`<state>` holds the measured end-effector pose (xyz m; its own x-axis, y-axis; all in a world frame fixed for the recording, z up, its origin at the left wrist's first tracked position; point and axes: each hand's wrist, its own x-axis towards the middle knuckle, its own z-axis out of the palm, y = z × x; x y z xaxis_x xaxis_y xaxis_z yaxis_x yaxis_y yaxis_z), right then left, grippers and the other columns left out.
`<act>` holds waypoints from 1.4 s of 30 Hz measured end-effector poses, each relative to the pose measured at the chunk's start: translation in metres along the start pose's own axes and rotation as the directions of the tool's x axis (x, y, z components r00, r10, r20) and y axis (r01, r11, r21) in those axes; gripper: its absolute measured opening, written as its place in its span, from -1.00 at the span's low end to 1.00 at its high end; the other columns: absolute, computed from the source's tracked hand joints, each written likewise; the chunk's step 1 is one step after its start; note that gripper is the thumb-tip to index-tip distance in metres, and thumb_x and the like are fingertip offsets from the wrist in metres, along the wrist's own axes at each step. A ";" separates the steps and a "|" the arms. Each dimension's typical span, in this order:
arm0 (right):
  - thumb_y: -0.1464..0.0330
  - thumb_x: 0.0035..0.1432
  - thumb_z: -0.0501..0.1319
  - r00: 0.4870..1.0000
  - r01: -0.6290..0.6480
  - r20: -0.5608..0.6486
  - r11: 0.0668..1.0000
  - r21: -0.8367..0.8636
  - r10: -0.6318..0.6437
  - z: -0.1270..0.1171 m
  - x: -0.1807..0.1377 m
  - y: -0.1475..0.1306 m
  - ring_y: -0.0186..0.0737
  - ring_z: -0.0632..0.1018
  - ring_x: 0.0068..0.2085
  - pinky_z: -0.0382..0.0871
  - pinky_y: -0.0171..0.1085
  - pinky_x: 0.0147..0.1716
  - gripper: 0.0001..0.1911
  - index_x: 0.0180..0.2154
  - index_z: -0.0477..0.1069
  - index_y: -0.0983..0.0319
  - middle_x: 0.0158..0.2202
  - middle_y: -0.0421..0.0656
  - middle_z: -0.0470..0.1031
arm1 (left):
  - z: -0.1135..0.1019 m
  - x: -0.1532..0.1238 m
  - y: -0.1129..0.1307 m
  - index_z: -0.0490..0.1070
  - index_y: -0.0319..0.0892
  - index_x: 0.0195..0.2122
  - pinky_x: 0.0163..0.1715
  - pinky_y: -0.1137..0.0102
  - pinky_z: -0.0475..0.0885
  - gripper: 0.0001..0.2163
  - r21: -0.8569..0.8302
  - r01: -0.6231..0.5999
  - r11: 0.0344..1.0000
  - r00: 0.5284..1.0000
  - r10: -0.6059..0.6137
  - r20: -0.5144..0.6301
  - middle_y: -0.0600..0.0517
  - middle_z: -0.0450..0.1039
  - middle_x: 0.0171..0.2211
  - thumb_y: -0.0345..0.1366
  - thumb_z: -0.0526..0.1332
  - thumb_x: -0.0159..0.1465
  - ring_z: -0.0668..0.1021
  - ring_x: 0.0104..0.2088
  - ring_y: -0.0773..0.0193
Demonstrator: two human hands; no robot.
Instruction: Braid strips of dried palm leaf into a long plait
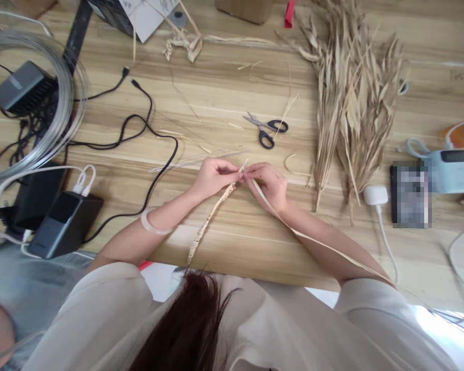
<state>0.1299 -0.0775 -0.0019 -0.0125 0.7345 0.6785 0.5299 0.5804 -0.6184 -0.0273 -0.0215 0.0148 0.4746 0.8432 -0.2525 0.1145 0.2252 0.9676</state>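
My left hand [217, 176] pinches the upper end of a narrow, pale braided strip [210, 219], whose knobbly length hangs down toward the table's front edge. A short pointed end sticks up past the fingertips. Close against it, my right hand [267, 184] is closed on a long flat straw strand [317, 238], which trails over the right forearm toward the lower right. The fingertips of both hands meet, so the exact join between strand and braid is hidden. Beyond the hands lie scissors [266, 128] with black handles, their blades slightly apart.
Bundles of dried leaves [355, 103] lie at the right. Coiled wire [71, 98], black cables [150, 111] and a dark power bank [66, 224] crowd the left. A white charger [376, 195] and light-blue power bank [453, 171] sit far right. A braided straw piece [185, 45] lies at the back.
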 end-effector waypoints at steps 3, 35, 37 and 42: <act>0.49 0.14 0.19 1.000 0.008 -0.013 1.000 0.004 -0.008 0.000 -0.001 0.000 -0.31 0.55 -0.35 0.46 -0.31 -0.38 -0.89 -0.40 0.34 0.19 -0.40 -0.17 0.52 | 0.000 0.000 0.001 0.56 -0.31 -0.47 -0.54 0.43 0.49 -0.71 -0.010 -0.003 1.000 1.000 0.003 0.008 -0.05 0.58 -0.48 -0.16 0.42 -0.10 0.56 -0.53 0.30; 0.28 0.09 0.29 0.857 -0.515 0.244 0.734 0.443 0.454 -0.001 0.001 0.007 -0.28 0.58 -0.32 0.50 -0.25 -0.30 -0.86 -0.30 0.51 0.19 -0.35 -0.14 0.54 | 0.003 0.004 0.002 0.45 -0.31 -0.31 -0.63 0.51 0.42 -0.74 -0.206 0.063 0.977 0.998 -0.064 0.002 0.02 0.52 -0.52 -0.32 0.34 -0.03 0.55 -0.54 0.34; 0.28 0.10 0.28 0.841 -0.540 0.246 0.721 0.434 0.482 -0.001 0.000 0.005 -0.29 0.58 -0.34 0.49 -0.28 -0.34 -0.85 -0.29 0.50 0.21 -0.36 -0.13 0.55 | 0.003 0.004 0.002 0.46 -0.31 -0.31 -0.62 0.51 0.42 -0.75 -0.201 0.057 0.978 0.998 -0.060 -0.007 0.02 0.51 -0.52 -0.32 0.34 -0.02 0.55 -0.54 0.34; 0.25 0.10 0.27 0.818 -0.573 0.212 0.718 0.396 0.535 0.002 -0.003 0.003 -0.35 0.55 -0.44 0.46 -0.34 -0.44 -0.83 -0.34 0.47 0.23 -0.42 -0.17 0.55 | 0.003 0.003 0.005 0.46 -0.32 -0.32 -0.60 0.50 0.43 -0.75 -0.181 0.056 0.982 0.998 -0.060 -0.013 0.02 0.51 -0.53 -0.33 0.35 -0.03 0.55 -0.53 0.34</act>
<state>0.1294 -0.0773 -0.0063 0.0939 0.9857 0.1398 0.0517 0.1354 -0.9894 -0.0229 -0.0195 0.0189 0.4560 0.8344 -0.3097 -0.0191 0.3571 0.9339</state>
